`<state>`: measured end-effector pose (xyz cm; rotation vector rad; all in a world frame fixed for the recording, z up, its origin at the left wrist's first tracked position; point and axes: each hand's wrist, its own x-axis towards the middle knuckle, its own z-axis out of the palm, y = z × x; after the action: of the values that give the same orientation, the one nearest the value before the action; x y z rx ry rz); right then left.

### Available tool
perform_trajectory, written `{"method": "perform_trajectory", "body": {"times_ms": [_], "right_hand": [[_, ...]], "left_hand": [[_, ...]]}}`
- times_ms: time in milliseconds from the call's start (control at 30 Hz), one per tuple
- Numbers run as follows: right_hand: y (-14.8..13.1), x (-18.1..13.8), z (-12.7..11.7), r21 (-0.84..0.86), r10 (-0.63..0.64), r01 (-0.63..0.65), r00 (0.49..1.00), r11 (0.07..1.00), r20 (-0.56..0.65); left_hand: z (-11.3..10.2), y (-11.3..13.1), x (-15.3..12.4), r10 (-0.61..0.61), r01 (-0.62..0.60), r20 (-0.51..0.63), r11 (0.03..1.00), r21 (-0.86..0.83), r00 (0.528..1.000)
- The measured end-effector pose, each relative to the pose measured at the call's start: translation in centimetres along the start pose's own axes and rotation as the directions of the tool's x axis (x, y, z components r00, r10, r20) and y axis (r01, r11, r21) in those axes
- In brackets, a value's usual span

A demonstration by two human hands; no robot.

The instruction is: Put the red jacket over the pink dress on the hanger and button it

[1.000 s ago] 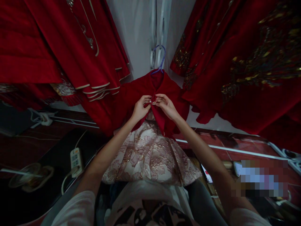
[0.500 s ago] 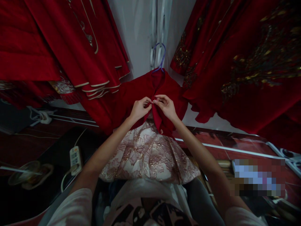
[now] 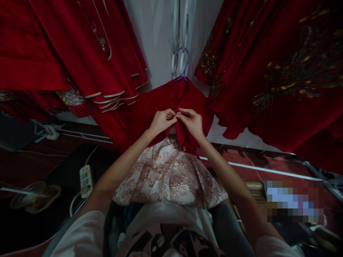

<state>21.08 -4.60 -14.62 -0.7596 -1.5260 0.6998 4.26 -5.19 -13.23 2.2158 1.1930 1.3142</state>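
Observation:
A small red jacket [image 3: 150,107] hangs on a purple hanger [image 3: 183,62] against the white wall, over a pale floral pleated skirt [image 3: 168,178]. My left hand [image 3: 160,121] and my right hand [image 3: 191,122] meet at the jacket's front opening. Both pinch the two front edges together around a small pearly fastening [image 3: 178,113]. A second small button [image 3: 184,148] shows lower on the right front flap.
Large red embroidered garments hang at the left [image 3: 66,53] and right [image 3: 281,71]. A white power strip [image 3: 85,180] with its cord lies at lower left, near a clear plastic lid [image 3: 32,196]. A reddish floor ledge [image 3: 254,167] runs behind the skirt.
My hands have stayed at the jacket's front, closing a little nearer to each other on the fastening. The view has shifted slightly.

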Motion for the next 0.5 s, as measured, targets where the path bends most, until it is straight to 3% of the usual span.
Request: {"method": "perform_trajectory", "body": {"times_ms": [167, 367, 500], "right_hand": [[0.4, 0.2, 0.1, -0.004, 0.002, -0.002, 1.0, 1.0, -0.008], [0.4, 0.6, -0.4, 0.052, 0.045, -0.048, 0.997, 0.997, 0.062], [0.4, 0.7, -0.4, 0.05, 0.041, -0.045, 0.995, 0.998, 0.089]], "left_hand": [[-0.5, 0.4, 0.3, 0.034, -0.038, 0.089, 0.998, 0.044, 0.995], [-1.0, 1.0, 0.7, 0.087, -0.109, 0.124, 0.978, 0.178, 0.988], [-0.1, 1.1, 0.7, 0.116, -0.132, 0.12, 0.983, 0.128, 0.986]]}}
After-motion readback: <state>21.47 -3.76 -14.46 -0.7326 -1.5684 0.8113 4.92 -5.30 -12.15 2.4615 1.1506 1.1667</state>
